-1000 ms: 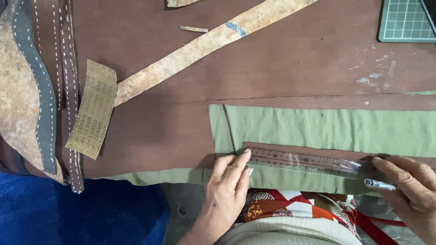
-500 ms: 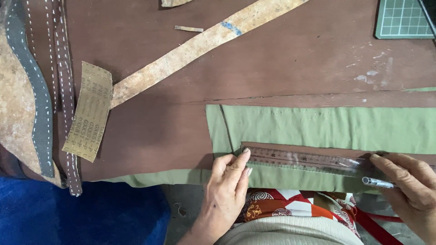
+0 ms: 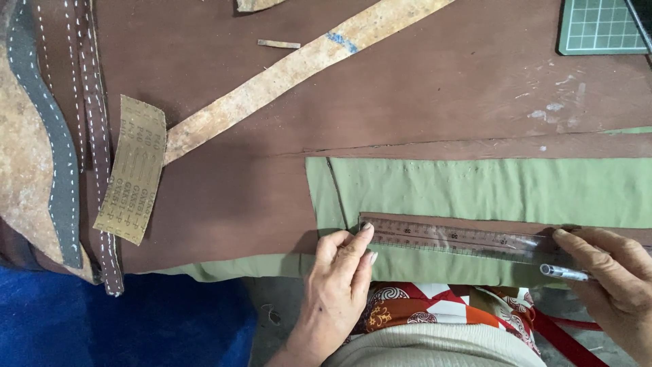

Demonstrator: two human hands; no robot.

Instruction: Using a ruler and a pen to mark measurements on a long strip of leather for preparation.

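A clear plastic ruler (image 3: 462,239) lies across a narrow brown strip on olive green fabric (image 3: 489,190) at the near edge of a brown leather sheet (image 3: 421,102). My left hand (image 3: 339,285) presses flat on the ruler's left end with its fingertips. At the ruler's right end, my right hand (image 3: 604,272) holds a silver pen (image 3: 564,272), with its tip pointing left along the ruler's lower edge.
A sandpaper piece (image 3: 132,170) and a long pale cork-like strip (image 3: 299,68) lie on the leather to the left. Stitched leather pieces (image 3: 47,149) are piled at the far left. A green cutting mat (image 3: 601,27) sits at the top right corner. Blue cloth (image 3: 102,326) is below left.
The view has shifted slightly, so everything sits a little further left. Both hands stay on the ruler and pen; my left fingers have edged a bit along the ruler's end.
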